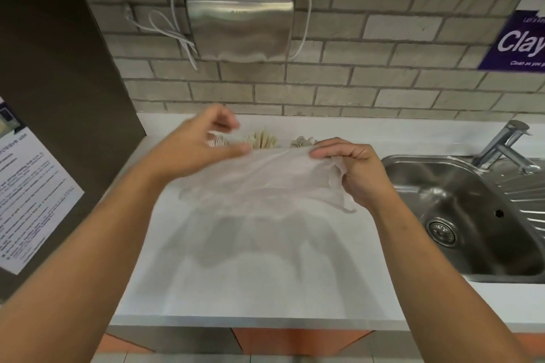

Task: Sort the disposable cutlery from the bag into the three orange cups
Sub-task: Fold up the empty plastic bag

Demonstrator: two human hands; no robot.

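Hanging between both hands (197, 150) (356, 171), limp bag (265, 180) above counter (265, 274)

A thin, translucent white plastic bag (265, 177) hangs stretched between two bare hands at the centre of the frame, above a white desk (265, 283). The right hand (358, 169) pinches the bag's bunched edge in a closed grip; the left hand (200, 147) touches the bag's upper left edge with blurred, loosely curled fingers. Just behind the bag, three bunches of pale disposable cutlery (262, 138) stand in a row; whatever holds them is hidden. A stainless steel sink (472, 215) with a chrome tap (504, 144) fills the right side. A brushed metal wall box (240, 26) hangs on the grey brick wall (383, 68) at upper centre.
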